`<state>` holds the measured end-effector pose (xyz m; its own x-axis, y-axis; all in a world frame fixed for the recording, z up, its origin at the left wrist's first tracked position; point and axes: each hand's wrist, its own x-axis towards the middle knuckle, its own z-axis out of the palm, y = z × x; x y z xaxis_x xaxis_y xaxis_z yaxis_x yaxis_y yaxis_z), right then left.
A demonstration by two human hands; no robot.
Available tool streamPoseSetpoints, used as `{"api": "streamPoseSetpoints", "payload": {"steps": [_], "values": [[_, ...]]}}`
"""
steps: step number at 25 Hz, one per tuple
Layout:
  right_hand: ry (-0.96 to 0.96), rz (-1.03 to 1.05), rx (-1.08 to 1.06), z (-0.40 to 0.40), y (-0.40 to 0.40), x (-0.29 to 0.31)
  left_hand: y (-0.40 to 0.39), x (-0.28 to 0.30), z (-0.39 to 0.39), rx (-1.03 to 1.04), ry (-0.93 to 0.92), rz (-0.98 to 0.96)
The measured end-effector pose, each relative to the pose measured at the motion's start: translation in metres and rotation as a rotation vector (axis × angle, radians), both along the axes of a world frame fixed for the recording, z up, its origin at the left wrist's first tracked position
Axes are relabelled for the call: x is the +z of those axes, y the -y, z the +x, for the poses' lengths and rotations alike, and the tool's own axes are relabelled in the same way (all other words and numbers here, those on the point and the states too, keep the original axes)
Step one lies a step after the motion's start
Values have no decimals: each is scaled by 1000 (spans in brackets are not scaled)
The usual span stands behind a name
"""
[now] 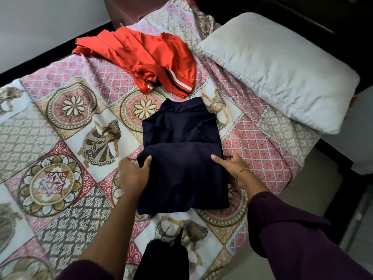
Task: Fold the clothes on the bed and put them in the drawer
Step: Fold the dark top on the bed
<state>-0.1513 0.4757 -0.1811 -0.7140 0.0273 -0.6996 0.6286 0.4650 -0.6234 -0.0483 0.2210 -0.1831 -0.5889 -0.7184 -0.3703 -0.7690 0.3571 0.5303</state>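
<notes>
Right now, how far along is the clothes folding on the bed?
Partly done: the dark navy garment lies folded on the patterned bedsheet. In hand: the left hand and right hand grip its side edges. Left: the crumpled red garment with striped trim is unfolded near the pale pillow; no drawer is in view.

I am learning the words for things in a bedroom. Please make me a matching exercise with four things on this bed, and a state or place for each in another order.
Things:
1. navy garment
2. red garment
3. pillow
4. bracelet

States or places:
A. lies crumpled and unfolded at the far side of the bed
B. sits on the right wrist
C. partly folded, gripped at both sides by the hands
D. pale grey, at the right edge of the bed

Pairs: 1-C, 2-A, 3-D, 4-B
</notes>
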Motion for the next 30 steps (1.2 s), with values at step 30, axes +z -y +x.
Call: {"api": "streamPoseSetpoints", "payload": {"steps": [30], "values": [[159,107,-69,90,-20,21,-40,17,94,247,-119,551]]}}
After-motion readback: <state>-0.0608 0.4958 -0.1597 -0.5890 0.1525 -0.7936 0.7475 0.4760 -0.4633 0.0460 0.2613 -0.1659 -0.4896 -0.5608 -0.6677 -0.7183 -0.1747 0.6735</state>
